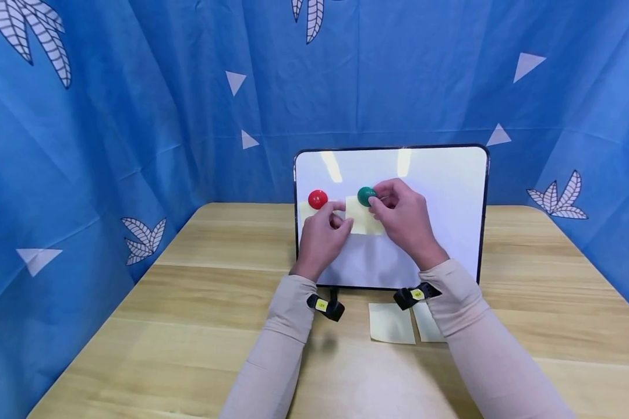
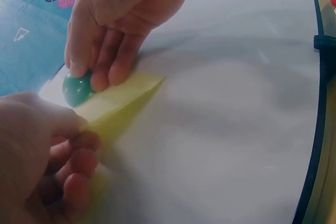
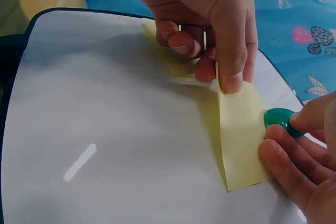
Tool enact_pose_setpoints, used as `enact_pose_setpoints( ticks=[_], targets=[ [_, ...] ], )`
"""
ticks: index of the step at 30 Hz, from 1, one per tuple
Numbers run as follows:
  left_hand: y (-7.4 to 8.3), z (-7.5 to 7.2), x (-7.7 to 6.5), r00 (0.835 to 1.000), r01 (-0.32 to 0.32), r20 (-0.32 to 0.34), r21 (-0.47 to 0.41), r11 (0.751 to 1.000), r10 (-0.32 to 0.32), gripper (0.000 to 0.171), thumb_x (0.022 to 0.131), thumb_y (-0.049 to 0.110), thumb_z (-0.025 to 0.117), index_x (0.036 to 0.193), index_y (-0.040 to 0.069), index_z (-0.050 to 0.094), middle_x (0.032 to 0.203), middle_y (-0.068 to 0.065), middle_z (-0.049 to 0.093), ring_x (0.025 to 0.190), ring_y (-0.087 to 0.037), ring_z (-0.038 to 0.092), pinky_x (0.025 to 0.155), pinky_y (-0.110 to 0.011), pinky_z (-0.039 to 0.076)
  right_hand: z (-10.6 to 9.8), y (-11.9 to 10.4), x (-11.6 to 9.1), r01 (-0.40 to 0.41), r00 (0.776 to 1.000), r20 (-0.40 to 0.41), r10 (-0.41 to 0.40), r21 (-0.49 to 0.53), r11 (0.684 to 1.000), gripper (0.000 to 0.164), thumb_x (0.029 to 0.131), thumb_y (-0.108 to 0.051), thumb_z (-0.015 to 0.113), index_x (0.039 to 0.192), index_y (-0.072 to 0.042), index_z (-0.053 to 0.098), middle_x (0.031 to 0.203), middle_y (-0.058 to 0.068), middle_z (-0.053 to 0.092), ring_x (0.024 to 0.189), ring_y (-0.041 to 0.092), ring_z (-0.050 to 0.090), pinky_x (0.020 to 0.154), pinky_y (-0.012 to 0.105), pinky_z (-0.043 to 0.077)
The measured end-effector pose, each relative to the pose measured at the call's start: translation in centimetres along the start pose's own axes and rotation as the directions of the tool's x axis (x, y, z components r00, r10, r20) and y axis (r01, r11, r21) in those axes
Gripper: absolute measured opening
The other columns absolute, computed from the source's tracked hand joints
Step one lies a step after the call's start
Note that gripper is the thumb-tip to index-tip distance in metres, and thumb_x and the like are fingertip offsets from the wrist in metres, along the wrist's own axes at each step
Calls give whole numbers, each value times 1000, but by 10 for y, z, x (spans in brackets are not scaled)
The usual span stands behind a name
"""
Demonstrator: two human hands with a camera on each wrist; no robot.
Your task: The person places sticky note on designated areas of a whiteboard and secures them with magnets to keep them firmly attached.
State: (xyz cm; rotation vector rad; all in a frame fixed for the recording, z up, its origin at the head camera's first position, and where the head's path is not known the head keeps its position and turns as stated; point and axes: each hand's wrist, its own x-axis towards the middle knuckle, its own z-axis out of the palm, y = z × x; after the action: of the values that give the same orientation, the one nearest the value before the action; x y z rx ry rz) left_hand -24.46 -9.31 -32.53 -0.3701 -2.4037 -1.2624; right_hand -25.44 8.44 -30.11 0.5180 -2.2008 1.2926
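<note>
My left hand (image 1: 322, 238) pinches the left edge of a yellow sticky note (image 1: 364, 221) against the whiteboard (image 1: 451, 215). The lower part of this note stands away from the board in the right wrist view. With thumb and fingers, my right hand (image 1: 406, 215) grips a round green magnet (image 1: 366, 196) at the note's top edge; the same magnet (image 3: 281, 119) shows between the fingertips in the right wrist view. To the left, a round red magnet (image 1: 317, 199) sits at the top of another yellow note (image 1: 306, 212), which my left hand partly covers.
Two more pale yellow notes lie on the wooden table (image 1: 188, 337) before the board: one note (image 1: 392, 323) in full view, the other (image 1: 427, 323) partly under the right sleeve. A blue patterned curtain (image 1: 398, 70) hangs behind the table.
</note>
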Motion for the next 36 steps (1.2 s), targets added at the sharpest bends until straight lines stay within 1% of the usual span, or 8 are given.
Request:
enact_pose_setpoints(
  ticks=[5,9,12,15,19,23,30,36],
  targets=[
    [2,-2,0,1000,-4,-18,12,1000,4,36,94,21,72,127,9,66,80,1,67,72,-14,61,68,-27,52,1,-5,4,16,1000,7,-16,-55,998,20,94,-11,71,111,-3,63,98,9,68,81,18,65,73,29,57],
    [2,-3,-1,1000,-5,-28,14,1000,5,36,94,20,72,127,9,64,78,2,66,71,-13,60,68,-28,51,2,-8,6,30,999,21,-29,-69,997,19,94,-9,70,110,-1,63,97,11,68,81,20,65,76,37,57],
    [1,-3,-1,999,-13,-34,23,1000,14,35,94,20,72,126,9,64,76,2,66,69,-13,60,67,-28,51,4,-8,7,41,999,29,-38,-88,995,19,94,-9,70,110,-1,63,96,12,67,83,22,65,79,39,56],
    [0,-3,-1,999,-18,-40,30,999,19,34,93,20,72,125,9,63,76,2,65,69,-13,60,67,-28,51,6,-7,9,53,998,29,-50,-107,993,18,94,-9,69,109,-1,64,96,12,67,84,23,65,82,40,55],
    [-1,-3,0,999,1,-47,24,1000,0,34,93,20,73,122,9,62,75,2,64,68,-14,60,67,-28,51,8,-9,10,63,998,29,-60,-123,990,18,94,-10,69,108,-1,64,96,12,66,84,23,65,82,40,56],
    [-2,-3,0,998,21,-55,27,999,-19,32,92,20,74,120,9,61,73,2,63,68,-14,59,67,-29,51,10,-9,10,79,997,28,-76,-135,988,16,94,-9,69,107,-1,64,94,12,66,83,23,64,81,40,56],
    [-2,-4,0,997,28,-69,40,999,-25,30,92,21,74,117,9,61,73,2,64,69,-14,61,67,-30,50,13,-11,9,108,994,22,-106,-159,981,15,93,-7,69,105,0,64,91,11,65,80,22,63,78,39,56],
    [-3,-4,0,997,33,-72,47,998,-30,22,92,21,74,104,11,60,79,0,67,72,-14,62,68,-31,51,15,-12,8,105,994,8,-105,-188,977,15,93,-7,70,104,0,64,90,11,63,79,22,62,76,39,56]
  ],
)
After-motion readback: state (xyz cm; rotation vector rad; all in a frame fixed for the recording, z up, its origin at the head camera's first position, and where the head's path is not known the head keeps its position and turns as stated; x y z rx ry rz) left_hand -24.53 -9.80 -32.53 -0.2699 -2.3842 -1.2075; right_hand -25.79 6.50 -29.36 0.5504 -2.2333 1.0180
